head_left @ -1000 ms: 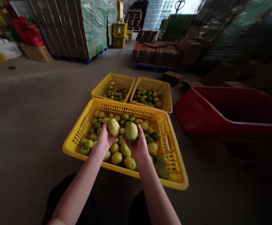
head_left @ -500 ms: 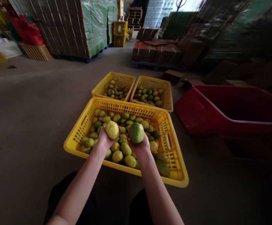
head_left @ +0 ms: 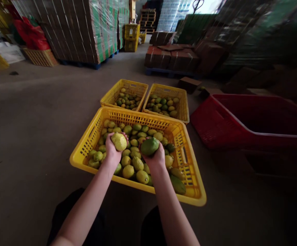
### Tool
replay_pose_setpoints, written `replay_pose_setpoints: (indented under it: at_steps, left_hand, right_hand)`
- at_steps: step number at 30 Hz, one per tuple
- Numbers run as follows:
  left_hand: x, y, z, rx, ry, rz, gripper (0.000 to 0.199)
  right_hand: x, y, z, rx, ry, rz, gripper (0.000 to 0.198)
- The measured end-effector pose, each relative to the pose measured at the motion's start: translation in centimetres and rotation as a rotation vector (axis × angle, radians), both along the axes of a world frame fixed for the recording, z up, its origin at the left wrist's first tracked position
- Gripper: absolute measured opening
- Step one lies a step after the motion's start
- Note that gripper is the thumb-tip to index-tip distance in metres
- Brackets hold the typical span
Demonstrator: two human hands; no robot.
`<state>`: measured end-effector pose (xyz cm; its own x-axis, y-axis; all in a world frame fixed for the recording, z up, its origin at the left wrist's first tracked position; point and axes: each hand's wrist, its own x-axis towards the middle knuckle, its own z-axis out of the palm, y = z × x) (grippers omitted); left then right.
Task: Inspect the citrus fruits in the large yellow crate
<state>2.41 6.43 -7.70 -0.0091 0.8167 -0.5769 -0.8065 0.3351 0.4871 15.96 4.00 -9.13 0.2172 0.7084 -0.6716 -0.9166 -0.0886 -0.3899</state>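
My left hand (head_left: pixel 112 150) cradles a yellow lemon (head_left: pixel 119 141), palm up with the fingers curled round it. In my right hand (head_left: pixel 157 158) lies a green lemon (head_left: pixel 150 146), tilted on its side; its underside is hidden by the palm. Both hands are above a large yellow plastic crate (head_left: pixel 193 171) that holds many yellow and green lemons. A yellow lemon (head_left: pixel 142 177) and a long green fruit (head_left: pixel 178 185) lie by the crate's near wall.
Two smaller yellow crates (head_left: pixel 124 81) of lemons stand just beyond. To the right is a red plastic bin (head_left: pixel 210 119). Wrapped stacks of cartons (head_left: pixel 104 30) and strapped boxes (head_left: pixel 157 56) on pallets stand farther back on the concrete floor (head_left: pixel 36 119).
My left hand has moved slightly left with the yellow lemon, widening the gap between the hands. In my right hand the green lemon has turned onto its side.
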Motion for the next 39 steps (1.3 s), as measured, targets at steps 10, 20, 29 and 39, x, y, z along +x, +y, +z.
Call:
replay_pose_setpoints:
  at_steps: [10, 20, 29, 39]
  left_hand:
    - [0.3, -1.6, -1.0, 0.722, 0.848, -0.087, 0.047]
    - [0.6, 0.2, -0.5, 0.186, 0.333, -0.249, 0.053]
    - [-0.6, 0.8, 0.1, 0.200, -0.084, -0.365, 0.044]
    - [2.4, 2.0, -2.6, 0.319, -0.180, -0.054, 0.049]
  right_hand:
    - [-2.7, -1.5, 0.0, 0.318, -0.802, -0.041, 0.049]
    - [-1.5, -0.2, -0.4, 0.192, -0.312, 0.212, 0.034]
    - [-0.2, 0.9, 0.3, 0.402, -0.086, 0.279, 0.033]
    - [-1.6, 1.7, -1.6, 0.337, 0.168, -0.066, 0.018]
